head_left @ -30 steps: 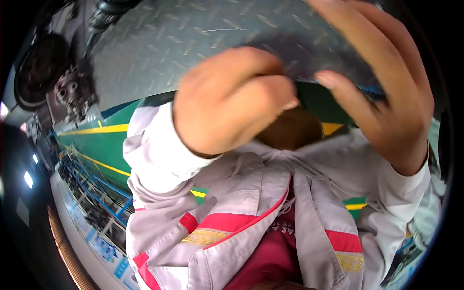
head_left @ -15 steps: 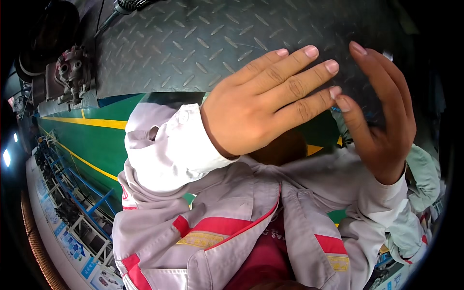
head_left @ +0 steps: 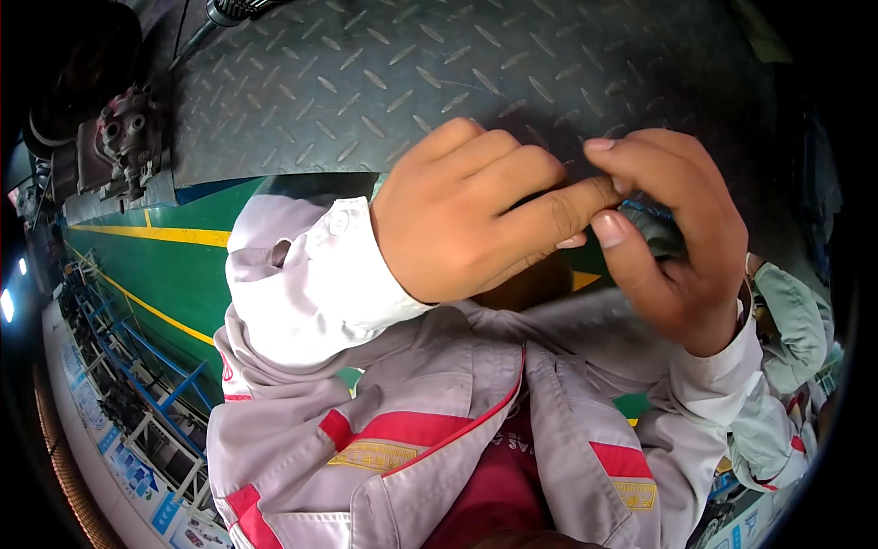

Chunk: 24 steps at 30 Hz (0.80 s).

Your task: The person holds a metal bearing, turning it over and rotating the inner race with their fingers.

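Observation:
My left hand [head_left: 466,215] is held back up above the near edge of a dark tread-plate worktop [head_left: 366,91]. Most of its fingers are curled in, while one finger reaches out to the right. No object shows in this hand, though its palm is hidden. My right hand [head_left: 681,233] meets it from the right with bent fingers. The right thumb and fingertips close around the tip of that outstretched left finger. Both hands are off the worktop, in front of my light grey jacket [head_left: 412,393].
At the left end of the worktop sits a greasy metal casting [head_left: 126,137]. A toothed metal shaft [head_left: 224,14] lies at the far edge. Below is a green floor [head_left: 155,265] with yellow lines. Another person's grey sleeve [head_left: 791,320] shows at right.
The left hand's flat, stretched fingers have curled, leaving one extended. My right hand has moved left and closed on that finger's tip. The view has shifted slightly.

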Motion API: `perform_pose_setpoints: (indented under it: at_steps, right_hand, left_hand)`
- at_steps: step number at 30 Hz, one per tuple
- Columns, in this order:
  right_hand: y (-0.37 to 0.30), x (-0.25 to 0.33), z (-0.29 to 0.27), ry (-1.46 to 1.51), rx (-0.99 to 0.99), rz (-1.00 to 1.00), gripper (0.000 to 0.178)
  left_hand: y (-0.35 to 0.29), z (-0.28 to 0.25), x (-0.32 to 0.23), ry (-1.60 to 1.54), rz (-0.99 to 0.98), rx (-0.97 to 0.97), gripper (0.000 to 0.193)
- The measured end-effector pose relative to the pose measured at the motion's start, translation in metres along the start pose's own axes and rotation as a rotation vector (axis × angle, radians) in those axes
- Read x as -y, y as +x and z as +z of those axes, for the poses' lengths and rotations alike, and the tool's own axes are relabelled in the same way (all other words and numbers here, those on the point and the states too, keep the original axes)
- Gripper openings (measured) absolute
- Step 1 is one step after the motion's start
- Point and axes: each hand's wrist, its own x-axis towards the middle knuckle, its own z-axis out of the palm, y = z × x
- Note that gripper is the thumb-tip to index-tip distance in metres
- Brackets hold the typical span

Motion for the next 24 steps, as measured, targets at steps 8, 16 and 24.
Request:
perform_pose_setpoints:
  at_steps: [8, 16, 24]
  right_hand:
    - [0.001, 0.003, 0.004, 0.009, -0.021, -0.068, 0.036]
    - [-0.002, 0.001, 0.007, 0.094, -0.079, -0.175, 0.040]
    - [-0.003, 0.002, 0.013, 0.165, -0.039, -0.174, 0.043]
  left_hand:
    - [0.003, 0.009, -0.005, -0.263, -0.049, -0.142, 0.019]
    - [0.001, 0.006, -0.011, -0.594, -0.115, -0.120, 0.015]
    - [-0.001, 0.001, -0.011, -0.823, -0.166, -0.061, 0.016]
